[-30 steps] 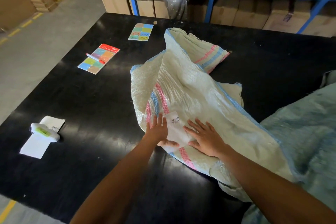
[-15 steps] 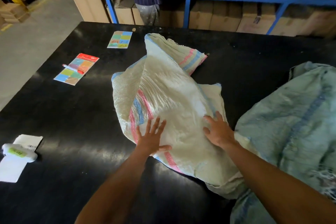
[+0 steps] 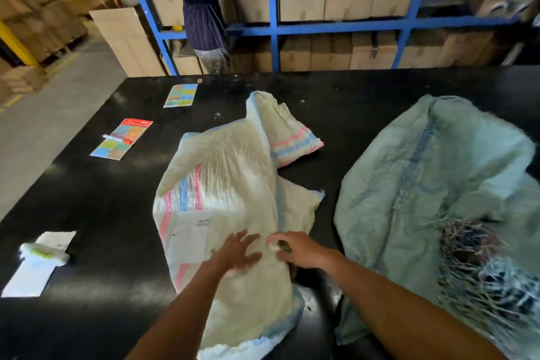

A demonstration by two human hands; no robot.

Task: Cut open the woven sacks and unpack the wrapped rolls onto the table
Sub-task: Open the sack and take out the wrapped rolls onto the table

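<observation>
A cream woven sack (image 3: 228,184) with pink and blue stripes lies flat and crumpled in the middle of the black table (image 3: 87,213). My left hand (image 3: 238,251) rests on its near part with fingers spread. Beside it, my right hand (image 3: 298,251) has curled fingers that pinch a fold of the sack's cloth. A pale blue-green woven sack (image 3: 423,199) lies to the right, its near end frayed into loose threads (image 3: 479,266). No wrapped rolls are in sight.
A white cutter (image 3: 43,254) lies on white paper (image 3: 32,275) at the table's left. Two colourful card packs (image 3: 122,139) (image 3: 181,95) lie further back. Behind the table, a person (image 3: 201,3) handles cartons on blue shelving (image 3: 336,26).
The cream sack has been turned so its white label faces up. My right hand moved left from the sack's right edge to beside my left hand and now pinches the cloth.
</observation>
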